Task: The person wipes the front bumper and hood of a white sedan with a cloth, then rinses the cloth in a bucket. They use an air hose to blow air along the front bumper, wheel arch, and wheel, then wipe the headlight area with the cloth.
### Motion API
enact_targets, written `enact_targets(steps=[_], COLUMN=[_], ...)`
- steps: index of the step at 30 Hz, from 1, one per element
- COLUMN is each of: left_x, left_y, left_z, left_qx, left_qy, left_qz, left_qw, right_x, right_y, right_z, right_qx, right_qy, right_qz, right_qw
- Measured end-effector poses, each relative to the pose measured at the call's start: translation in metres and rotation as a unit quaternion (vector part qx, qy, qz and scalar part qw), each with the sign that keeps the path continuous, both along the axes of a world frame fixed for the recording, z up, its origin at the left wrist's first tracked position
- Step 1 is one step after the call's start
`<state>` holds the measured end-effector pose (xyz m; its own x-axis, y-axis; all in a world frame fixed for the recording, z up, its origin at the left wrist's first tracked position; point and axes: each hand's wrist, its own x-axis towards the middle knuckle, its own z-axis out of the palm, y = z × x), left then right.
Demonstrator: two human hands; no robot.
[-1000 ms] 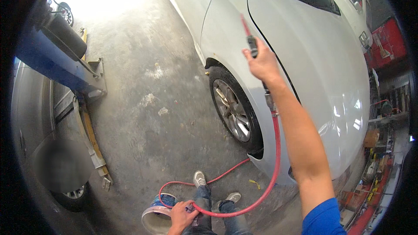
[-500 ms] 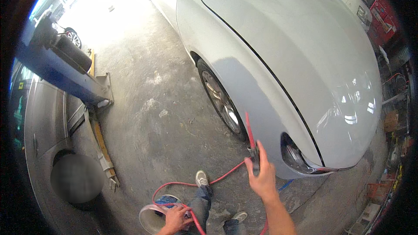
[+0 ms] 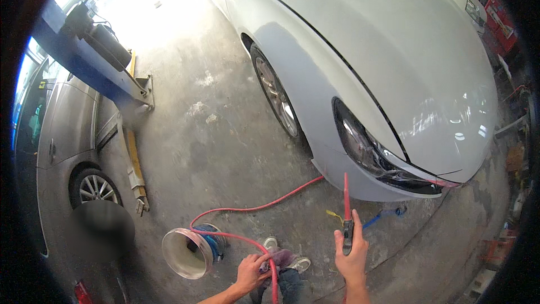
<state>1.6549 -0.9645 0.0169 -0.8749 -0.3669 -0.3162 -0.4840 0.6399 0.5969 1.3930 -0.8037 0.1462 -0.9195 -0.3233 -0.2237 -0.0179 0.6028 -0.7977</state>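
Observation:
In my right hand (image 3: 353,256) is an air blow gun with a black body (image 3: 348,235) and a long red nozzle (image 3: 346,191), pointing up toward the car's front corner. The fingers are closed round its body, apart from the paintwork. My left hand (image 3: 252,271) grips a purplish cloth (image 3: 283,258), and a red hose (image 3: 247,237) runs across the cloth beside the fingers. Ahead stands a white car (image 3: 416,67) with a matte grey patch (image 3: 320,101) over its front fender and bumper corner. Its dark headlight (image 3: 365,141) faces me.
A pale bucket (image 3: 166,250) with blue on its side is at my left foot. The hose loops over the concrete floor (image 3: 208,135) to the bumper. A blue lift post (image 3: 90,62), yellow lift arm (image 3: 133,157) and dark car (image 3: 67,129) stand left. A blue strap (image 3: 382,215) lies under the bumper.
My view has shifted toward the car's front corner, bringing more of the headlight into sight. Both hands are now lower in view, the left one farther right, away from the bucket, with the cloth showing.

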Motion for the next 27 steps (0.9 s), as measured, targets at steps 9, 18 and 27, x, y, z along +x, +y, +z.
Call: enact_targets(steps=[9, 18, 27], left_x=[-0.041, -0.133, -0.136], left_y=[-0.017, -0.044, -0.024], left_z=[-0.096, -0.222, -0.244], left_qx=[0.077, 0.049, -0.029], left_qy=[0.156, 0.296, 0.34], left_qz=[0.203, 0.174, 0.085], left_qw=[0.964, 0.938, 0.936], right_x=[-0.011, -0.005, 0.0], right_y=[-0.027, -0.007, 0.027], right_z=[-0.073, -0.209, -0.298], right_qx=[0.006, -0.085, -0.204], right_qy=[0.062, 0.163, 0.352], right_qz=[-0.004, -0.016, 0.009], right_qw=[0.998, 0.983, 0.914])
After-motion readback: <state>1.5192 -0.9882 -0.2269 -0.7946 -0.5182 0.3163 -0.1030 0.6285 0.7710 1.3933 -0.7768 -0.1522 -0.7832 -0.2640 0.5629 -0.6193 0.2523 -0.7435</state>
